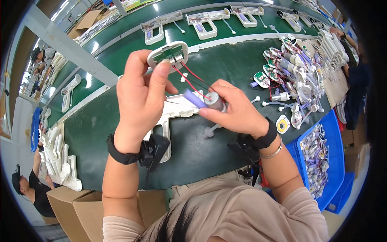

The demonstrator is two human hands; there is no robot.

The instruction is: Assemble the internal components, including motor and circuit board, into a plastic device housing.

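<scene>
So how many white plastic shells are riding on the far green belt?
5 that I can see: the white shells along the top and one at the left; more may be hidden past the edges.

A board point(168, 54) is held up in the left hand point(141, 97), left of and above the motor point(215, 101) gripped in the right hand point(238, 111); wires point(189, 78) run between them. A housing point(177, 111) lies on the bench point(100, 125) beneath. Parts point(290, 76) are heaped at the right, a bin point(334, 145) beside them.
</scene>
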